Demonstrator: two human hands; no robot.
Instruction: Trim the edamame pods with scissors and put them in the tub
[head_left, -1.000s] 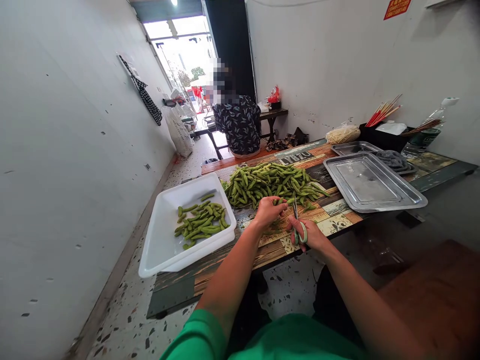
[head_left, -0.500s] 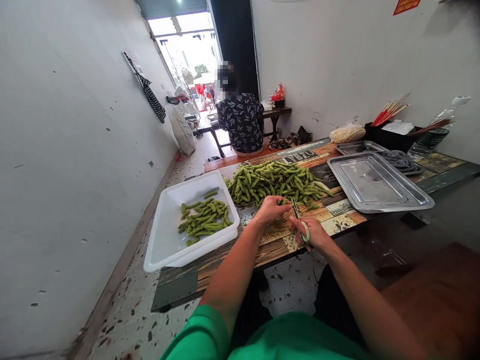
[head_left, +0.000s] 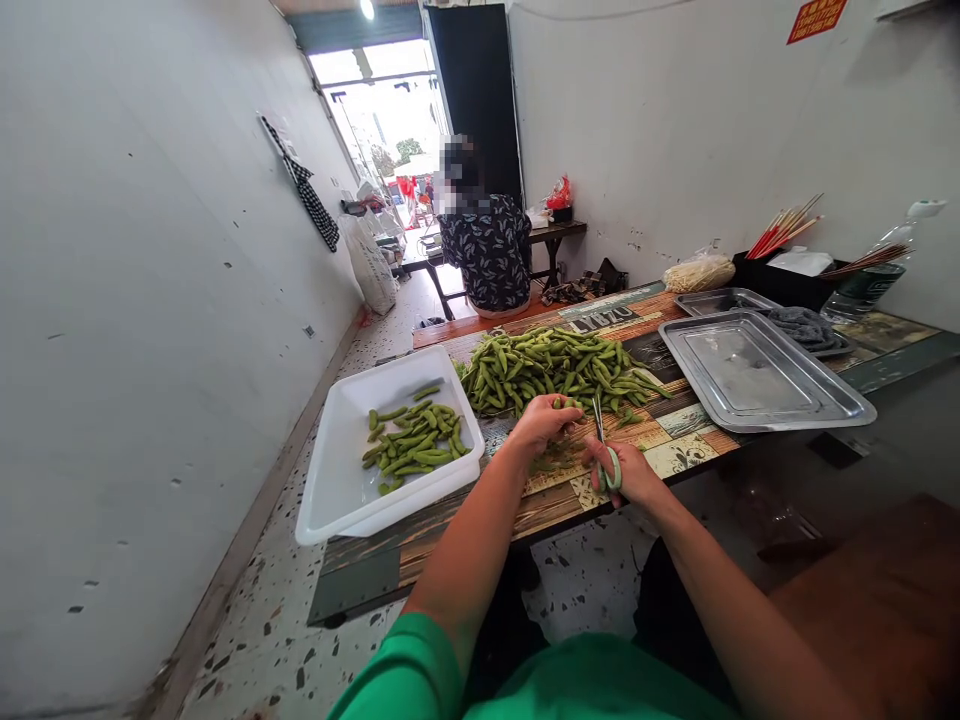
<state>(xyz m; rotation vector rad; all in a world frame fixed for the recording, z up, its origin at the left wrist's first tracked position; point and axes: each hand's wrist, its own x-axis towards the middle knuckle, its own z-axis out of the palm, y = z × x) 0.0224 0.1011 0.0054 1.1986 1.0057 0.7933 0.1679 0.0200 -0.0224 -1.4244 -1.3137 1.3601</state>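
Note:
My left hand [head_left: 546, 424] pinches a green bean pod [head_left: 568, 404] at the near side of a large heap of pods [head_left: 551, 365]. Just to the right, my right hand [head_left: 621, 472] is closed round the pale green handles of a pair of scissors [head_left: 599, 425]. The blades point up and away from me, close beside the fingers of my left hand; they look nearly together. On the left, a white plastic tub [head_left: 330, 478] holds a smaller lot of pods [head_left: 416, 440]. Small green scraps lie on the table below my hands.
The patterned table [head_left: 442, 520] carries a metal tray [head_left: 765, 372] at right, with a second tray behind it holding a grey cloth [head_left: 799, 328]. Skewers in a black box [head_left: 780, 278] and a plastic bottle [head_left: 870, 285] stand by the wall. A person [head_left: 487, 250] sits beyond, back towards me.
The camera view has shifted slightly, so the whole scene sits a little lower and to the right. The scissors' blades have moved slightly away from my left fingers and look more closed.

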